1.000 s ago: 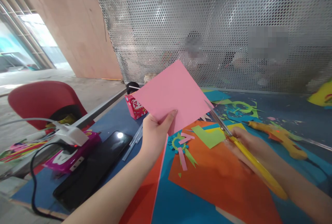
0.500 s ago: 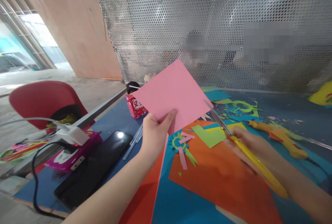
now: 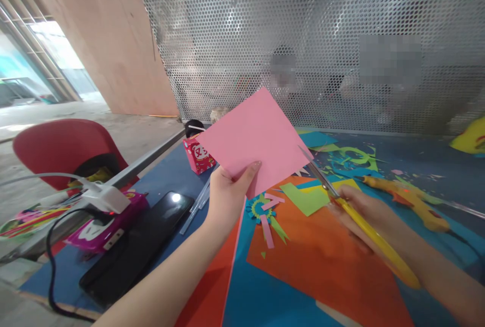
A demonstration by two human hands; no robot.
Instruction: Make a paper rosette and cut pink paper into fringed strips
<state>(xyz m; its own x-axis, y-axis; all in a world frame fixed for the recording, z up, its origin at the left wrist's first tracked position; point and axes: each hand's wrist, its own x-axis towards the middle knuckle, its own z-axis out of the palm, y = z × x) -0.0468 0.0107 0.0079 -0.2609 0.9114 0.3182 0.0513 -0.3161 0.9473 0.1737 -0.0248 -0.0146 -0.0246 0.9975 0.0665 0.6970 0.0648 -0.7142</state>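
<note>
My left hand [image 3: 231, 185] pinches the lower edge of a square sheet of pink paper [image 3: 257, 135], thumb on top and fingers hidden beneath. In my right hand [image 3: 359, 211] is a pair of scissors with yellow handles [image 3: 373, 238]. Their blades [image 3: 318, 173] meet the paper at its right corner. Below the pink sheet lie orange paper [image 3: 322, 261], blue paper [image 3: 261, 286] and a green paper piece [image 3: 305, 199]. A blue and green paper rosette [image 3: 261, 209] with pink strips rests beside my left hand.
A yellow hot glue gun [image 3: 413, 200] lies to the right, near green paper scraps [image 3: 356, 157]. On the left are a black phone [image 3: 140, 246], a purple power strip [image 3: 102, 223], clear glue sticks [image 3: 197, 208] and a red box [image 3: 199, 154]. A perforated metal panel [image 3: 235, 29] stands behind.
The pink paper and my left hand have shifted very slightly to the right. The scissors stay almost in place at the paper's right corner.
</note>
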